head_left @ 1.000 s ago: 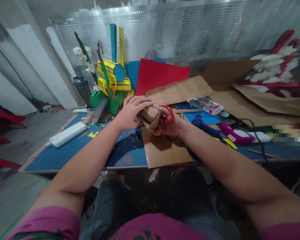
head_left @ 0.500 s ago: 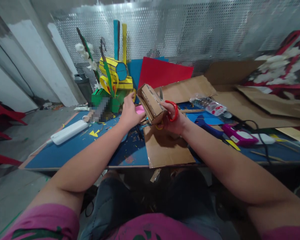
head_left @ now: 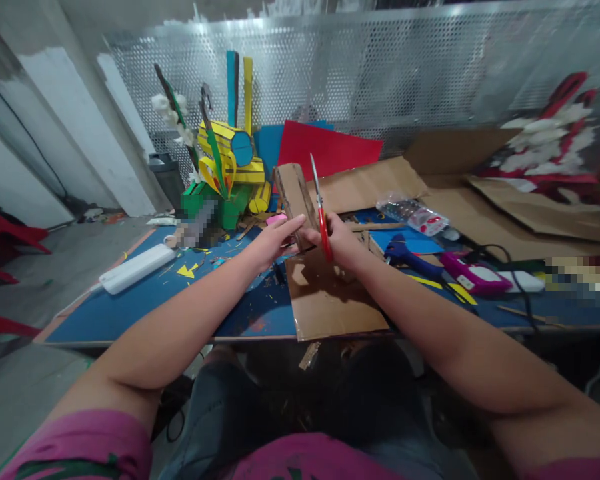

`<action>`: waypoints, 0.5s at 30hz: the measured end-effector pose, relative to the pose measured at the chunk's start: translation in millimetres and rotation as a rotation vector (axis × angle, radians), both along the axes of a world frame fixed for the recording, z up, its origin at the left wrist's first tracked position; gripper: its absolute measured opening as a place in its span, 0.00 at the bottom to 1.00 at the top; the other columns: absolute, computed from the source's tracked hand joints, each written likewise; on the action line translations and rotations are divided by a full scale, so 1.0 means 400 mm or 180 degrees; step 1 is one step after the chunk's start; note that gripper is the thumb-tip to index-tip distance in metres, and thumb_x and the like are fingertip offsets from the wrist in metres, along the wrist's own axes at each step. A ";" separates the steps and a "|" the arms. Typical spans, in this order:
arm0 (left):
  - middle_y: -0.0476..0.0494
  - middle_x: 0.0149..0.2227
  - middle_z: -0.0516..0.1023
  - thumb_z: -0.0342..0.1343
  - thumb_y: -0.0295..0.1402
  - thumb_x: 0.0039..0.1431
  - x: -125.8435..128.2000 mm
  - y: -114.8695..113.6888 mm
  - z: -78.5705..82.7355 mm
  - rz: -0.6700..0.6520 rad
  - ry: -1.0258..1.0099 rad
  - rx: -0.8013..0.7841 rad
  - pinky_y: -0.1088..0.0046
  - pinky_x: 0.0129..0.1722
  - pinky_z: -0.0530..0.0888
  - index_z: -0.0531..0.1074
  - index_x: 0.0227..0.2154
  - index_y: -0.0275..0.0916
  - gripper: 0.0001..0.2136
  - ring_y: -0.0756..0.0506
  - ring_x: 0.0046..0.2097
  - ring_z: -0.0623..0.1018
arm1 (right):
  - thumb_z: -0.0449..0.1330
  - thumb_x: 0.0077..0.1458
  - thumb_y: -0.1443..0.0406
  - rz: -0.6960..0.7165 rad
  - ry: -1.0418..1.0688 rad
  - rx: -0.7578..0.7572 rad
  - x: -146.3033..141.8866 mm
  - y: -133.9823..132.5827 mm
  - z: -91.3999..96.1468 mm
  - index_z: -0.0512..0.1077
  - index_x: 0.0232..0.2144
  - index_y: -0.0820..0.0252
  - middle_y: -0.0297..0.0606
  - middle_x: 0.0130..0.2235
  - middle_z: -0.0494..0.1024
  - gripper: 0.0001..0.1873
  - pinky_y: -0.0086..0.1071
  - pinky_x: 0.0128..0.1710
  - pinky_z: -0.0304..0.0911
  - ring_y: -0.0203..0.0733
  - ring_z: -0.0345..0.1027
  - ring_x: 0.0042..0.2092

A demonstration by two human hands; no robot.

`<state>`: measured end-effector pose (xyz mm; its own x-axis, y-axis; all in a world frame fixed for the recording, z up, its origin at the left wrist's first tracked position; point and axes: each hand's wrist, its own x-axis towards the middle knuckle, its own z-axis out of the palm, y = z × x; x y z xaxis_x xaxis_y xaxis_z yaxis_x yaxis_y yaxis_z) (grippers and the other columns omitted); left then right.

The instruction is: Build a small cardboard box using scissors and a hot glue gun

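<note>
My right hand [head_left: 341, 245] grips red-handled scissors [head_left: 320, 207], their blades pointing straight up. The same hand also pinches the lower end of a folded cardboard piece [head_left: 291, 195], which stands upright just left of the blades. My left hand [head_left: 271, 241] reaches toward the bottom of that cardboard with its fingers stretched out, holding nothing. Both hands hover above a flat cardboard sheet [head_left: 330, 301] on the blue table [head_left: 130, 310].
A yellow, green and blue paper model [head_left: 227, 167] stands at the back left, with red and blue sheets [head_left: 330, 150] behind. A white bar [head_left: 136, 267] lies left. A blue glue gun [head_left: 411, 257], a pink tool [head_left: 475, 275], a plastic packet [head_left: 414, 213] and large cardboard sheets [head_left: 485, 193] fill the right.
The cardboard piece went from lying under my left hand to standing upright. The scissors swung up so the blades point upward. My left hand let go and opened.
</note>
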<state>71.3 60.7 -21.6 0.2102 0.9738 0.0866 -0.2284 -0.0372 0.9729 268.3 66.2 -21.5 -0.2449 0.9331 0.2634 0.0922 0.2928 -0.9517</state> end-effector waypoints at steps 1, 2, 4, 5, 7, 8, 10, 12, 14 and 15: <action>0.42 0.41 0.88 0.79 0.54 0.51 0.001 0.002 -0.001 0.0037 -0.0012 0.0001 0.60 0.47 0.84 0.81 0.43 0.42 0.26 0.39 0.44 0.87 | 0.82 0.44 0.42 -0.0132 -0.0041 0.0121 -0.002 -0.002 -0.001 0.73 0.51 0.53 0.36 0.41 0.82 0.41 0.40 0.45 0.73 0.51 0.75 0.46; 0.43 0.41 0.88 0.80 0.53 0.51 -0.001 0.007 -0.002 0.0076 -0.0017 0.0014 0.61 0.47 0.84 0.81 0.43 0.41 0.25 0.39 0.44 0.87 | 0.83 0.43 0.43 -0.0222 -0.0066 0.0221 -0.004 -0.005 0.000 0.73 0.49 0.53 0.35 0.40 0.81 0.40 0.40 0.46 0.73 0.51 0.75 0.46; 0.42 0.41 0.88 0.79 0.52 0.52 -0.008 0.022 -0.004 0.0149 -0.0058 0.0044 0.61 0.48 0.85 0.82 0.42 0.41 0.24 0.38 0.45 0.88 | 0.81 0.45 0.41 -0.0282 -0.0076 0.0337 -0.006 -0.010 0.006 0.73 0.45 0.53 0.35 0.39 0.80 0.36 0.40 0.45 0.72 0.50 0.74 0.46; 0.41 0.41 0.89 0.77 0.53 0.55 -0.015 0.032 -0.003 0.0154 -0.0124 0.0050 0.59 0.50 0.85 0.82 0.43 0.40 0.24 0.36 0.46 0.89 | 0.79 0.47 0.40 -0.0266 -0.0003 0.0325 -0.005 -0.012 0.013 0.73 0.44 0.53 0.35 0.39 0.79 0.34 0.39 0.44 0.72 0.49 0.74 0.45; 0.38 0.43 0.89 0.71 0.57 0.59 -0.033 0.053 0.000 0.0090 -0.0391 0.0070 0.54 0.53 0.86 0.83 0.46 0.40 0.25 0.32 0.50 0.89 | 0.76 0.49 0.36 -0.0154 0.0203 0.0183 0.000 -0.012 0.029 0.73 0.41 0.53 0.38 0.40 0.80 0.34 0.37 0.39 0.70 0.48 0.75 0.44; 0.37 0.44 0.90 0.69 0.58 0.60 -0.043 0.063 0.004 0.0048 -0.0553 0.0116 0.52 0.53 0.86 0.83 0.48 0.40 0.26 0.31 0.51 0.89 | 0.75 0.48 0.34 -0.0095 0.0279 0.0075 0.005 -0.012 0.037 0.73 0.40 0.53 0.39 0.41 0.80 0.36 0.36 0.35 0.68 0.48 0.76 0.43; 0.36 0.49 0.90 0.66 0.59 0.61 -0.062 0.075 0.014 0.0114 -0.0813 0.0320 0.53 0.53 0.87 0.83 0.51 0.41 0.28 0.31 0.54 0.88 | 0.74 0.44 0.29 -0.0030 0.0241 -0.0100 0.016 -0.009 0.049 0.74 0.38 0.54 0.41 0.39 0.81 0.40 0.34 0.30 0.63 0.47 0.75 0.40; 0.38 0.53 0.89 0.66 0.58 0.61 -0.076 0.078 0.026 0.0311 -0.0972 0.0618 0.55 0.55 0.87 0.82 0.53 0.42 0.28 0.33 0.57 0.88 | 0.74 0.42 0.28 -0.0053 -0.0025 -0.0045 0.027 -0.007 0.053 0.75 0.36 0.55 0.39 0.34 0.79 0.41 0.34 0.29 0.60 0.45 0.71 0.36; 0.39 0.56 0.89 0.65 0.58 0.60 -0.083 0.074 0.037 0.0456 -0.1071 0.0908 0.56 0.58 0.86 0.82 0.52 0.42 0.28 0.33 0.60 0.86 | 0.73 0.46 0.30 -0.0068 -0.0326 0.0223 0.034 -0.008 0.049 0.76 0.34 0.56 0.36 0.32 0.76 0.38 0.35 0.32 0.60 0.43 0.67 0.34; 0.40 0.56 0.88 0.66 0.58 0.60 -0.085 0.070 0.041 0.0502 -0.1111 0.1023 0.56 0.59 0.85 0.82 0.51 0.42 0.27 0.33 0.62 0.86 | 0.74 0.48 0.32 -0.0070 -0.0457 0.0371 0.036 -0.009 0.046 0.77 0.35 0.56 0.35 0.32 0.76 0.36 0.35 0.33 0.60 0.43 0.66 0.35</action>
